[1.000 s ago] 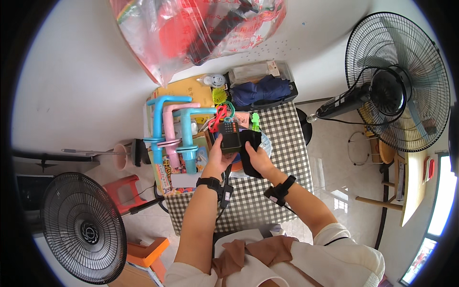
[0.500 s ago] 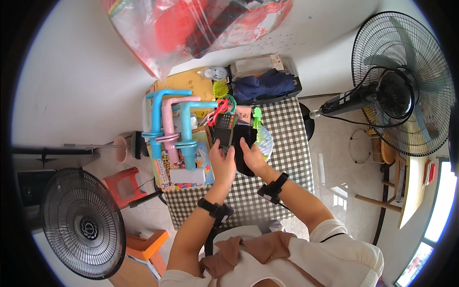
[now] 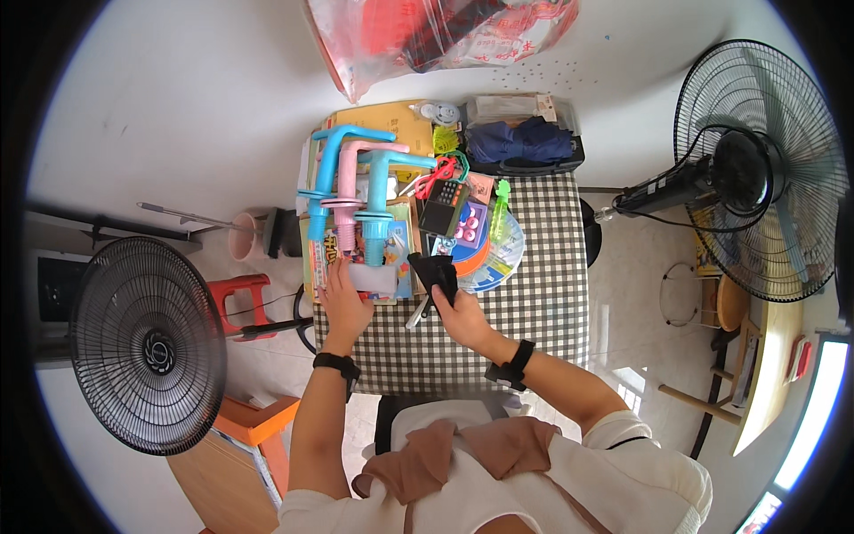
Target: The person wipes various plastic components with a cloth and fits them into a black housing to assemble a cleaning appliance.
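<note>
My right hand (image 3: 464, 320) grips a limp black cloth-like item (image 3: 436, 278) near the front of the pile, over the checked tablecloth. My left hand (image 3: 345, 301) is open, fingers stretched forward at the front edge of the books (image 3: 318, 258), beside a small white box (image 3: 374, 279). A dark handheld device with a keypad (image 3: 442, 208) lies on the pile, apart from both hands. Blue and pink L-shaped plastic tubes with ridged ends, including a pink one (image 3: 346, 191), lie across the books. A thin pale stick (image 3: 416, 313) rests below the black item.
Round flat fans (image 3: 507, 271), a green toy (image 3: 501, 198) and red-handled scissors (image 3: 432, 182) lie around the device. A navy folded umbrella (image 3: 520, 141) sits in a box at the back. Standing fans flank the checked table (image 3: 551, 267); a plastic bag (image 3: 382, 44) hangs beyond it.
My left hand has let go of the handheld device, now on the pile, and moved left to the books. My right hand has drawn the black item nearer, uncovering the round fans and a purple card.
</note>
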{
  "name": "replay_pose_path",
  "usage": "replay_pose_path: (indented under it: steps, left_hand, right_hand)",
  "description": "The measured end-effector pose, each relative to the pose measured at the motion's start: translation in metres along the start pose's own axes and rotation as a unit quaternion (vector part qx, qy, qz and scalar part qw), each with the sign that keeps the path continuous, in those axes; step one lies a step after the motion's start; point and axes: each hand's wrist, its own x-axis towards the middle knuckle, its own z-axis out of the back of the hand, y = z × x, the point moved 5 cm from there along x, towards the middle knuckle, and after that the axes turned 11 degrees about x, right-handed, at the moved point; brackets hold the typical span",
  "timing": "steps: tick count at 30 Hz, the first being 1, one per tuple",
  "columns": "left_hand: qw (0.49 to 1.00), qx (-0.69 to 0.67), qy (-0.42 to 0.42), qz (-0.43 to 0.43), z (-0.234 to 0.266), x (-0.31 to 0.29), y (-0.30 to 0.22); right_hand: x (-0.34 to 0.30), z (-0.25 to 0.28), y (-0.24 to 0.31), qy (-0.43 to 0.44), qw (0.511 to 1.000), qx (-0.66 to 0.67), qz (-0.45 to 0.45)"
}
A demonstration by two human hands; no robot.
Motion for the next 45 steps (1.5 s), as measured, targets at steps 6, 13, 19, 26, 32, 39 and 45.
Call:
replay_pose_path:
  steps: [6, 13, 19, 26, 32, 39, 45]
  left_hand:
    - [0.995, 0.062, 0.017, -0.07, 0.004, -0.001, 0.006]
    - [0.989, -0.06, 0.113, -0.076, 0.03, -0.011, -0.022]
    - [0.976, -0.194, 0.093, -0.02, 0.017, 0.03, -0.115]
    - [0.984, -0.132, 0.107, 0.061, -0.013, 0.102, -0.157]
    - [0.995, -0.02, 0.092, 0.02, 0.002, 0.112, -0.17]
    - [0.976, -0.122, -0.067, -0.17, 0.01, 0.166, -0.253]
    - [0.966, -0.063, -0.004, -0.252, -0.006, 0.227, -0.289]
  right_hand:
    - [-0.004, 0.0, -0.009, -0.022, 0.999, 0.008, 0.024]
    - [-0.012, 0.033, -0.003, -0.083, 0.995, 0.035, -0.03]
    - [0.004, 0.074, 0.006, -0.197, 0.98, 0.035, 0.02]
    - [0.03, 0.103, 0.017, -0.231, 0.972, 0.043, 0.004]
    - [0.048, 0.124, 0.024, -0.285, 0.955, 0.085, 0.009]
    - [0.08, 0.154, 0.03, -0.369, 0.91, 0.166, 0.094]
    - [0.088, 0.172, 0.017, -0.384, 0.905, 0.17, 0.069]
